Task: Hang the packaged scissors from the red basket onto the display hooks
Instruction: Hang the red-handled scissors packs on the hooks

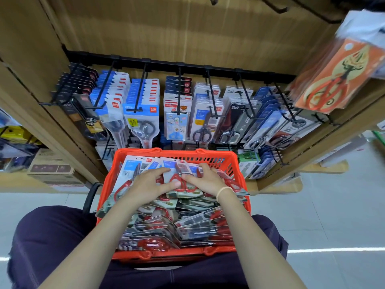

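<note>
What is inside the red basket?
The red basket holds a heap of packaged red-handled scissors; both hands rest on top. Lower layers and the basket floor are covered.

I see bright, even light from overhead, soft shadows; glare on the plastic packs (187, 224); strong wide-angle bend at edges; orange pack (333, 80) top right is motion-blurred
</note>
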`<state>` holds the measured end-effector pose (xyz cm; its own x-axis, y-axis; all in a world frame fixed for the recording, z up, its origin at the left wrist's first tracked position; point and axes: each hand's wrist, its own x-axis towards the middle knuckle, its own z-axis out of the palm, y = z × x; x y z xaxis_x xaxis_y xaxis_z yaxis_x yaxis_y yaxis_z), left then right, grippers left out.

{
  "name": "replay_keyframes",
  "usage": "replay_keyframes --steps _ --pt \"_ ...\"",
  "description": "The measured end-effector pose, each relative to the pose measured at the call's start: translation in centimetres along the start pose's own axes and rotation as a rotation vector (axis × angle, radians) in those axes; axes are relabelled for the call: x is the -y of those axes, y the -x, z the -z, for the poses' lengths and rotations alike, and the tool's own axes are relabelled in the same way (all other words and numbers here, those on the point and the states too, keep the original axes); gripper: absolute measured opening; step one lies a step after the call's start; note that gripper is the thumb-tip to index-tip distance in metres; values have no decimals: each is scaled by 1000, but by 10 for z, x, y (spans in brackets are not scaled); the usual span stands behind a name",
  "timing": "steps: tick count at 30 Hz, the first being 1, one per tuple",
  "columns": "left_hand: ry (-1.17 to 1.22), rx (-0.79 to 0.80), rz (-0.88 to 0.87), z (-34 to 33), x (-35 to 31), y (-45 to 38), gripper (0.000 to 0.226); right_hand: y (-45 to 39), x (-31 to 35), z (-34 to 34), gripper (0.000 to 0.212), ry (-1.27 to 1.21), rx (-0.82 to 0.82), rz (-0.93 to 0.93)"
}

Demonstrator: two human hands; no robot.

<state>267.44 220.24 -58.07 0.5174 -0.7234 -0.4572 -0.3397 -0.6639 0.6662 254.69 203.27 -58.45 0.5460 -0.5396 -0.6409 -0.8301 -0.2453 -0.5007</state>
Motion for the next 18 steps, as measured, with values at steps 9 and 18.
replay_keyframes --steps 9,18 --pt "-8 8 -72 -12 2 2 113 19 -16 -10 89 -389 -176 178" --pt "23 -109 -17 2 8 11 95 29 -25 -15 34 -815 -41 78"
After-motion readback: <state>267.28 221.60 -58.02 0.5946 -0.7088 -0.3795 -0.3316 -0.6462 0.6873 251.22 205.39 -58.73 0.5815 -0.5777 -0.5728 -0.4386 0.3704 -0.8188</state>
